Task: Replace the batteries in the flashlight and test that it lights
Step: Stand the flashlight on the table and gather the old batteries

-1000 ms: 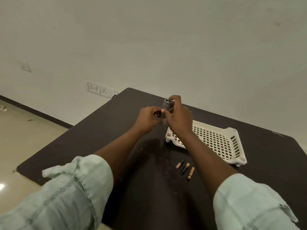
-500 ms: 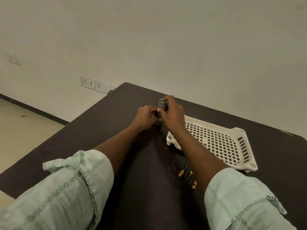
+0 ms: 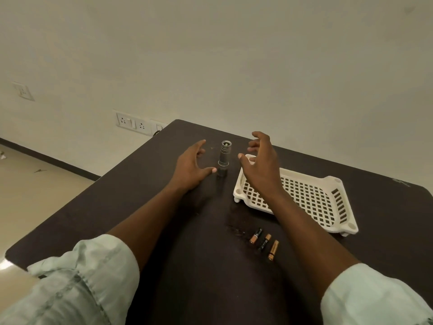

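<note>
Three batteries (image 3: 264, 241) lie near white tray (image 3: 337, 184).

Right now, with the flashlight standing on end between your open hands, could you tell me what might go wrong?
1. The flashlight stands upright on a narrow base; a brush from the left hand or right hand could topple it.
2. The three loose batteries lie near the right forearm and could be knocked and roll across the table.

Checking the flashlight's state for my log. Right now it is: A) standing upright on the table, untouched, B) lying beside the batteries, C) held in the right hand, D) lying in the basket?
A: the flashlight stands on end on the table, both open hands clear of it.
</note>
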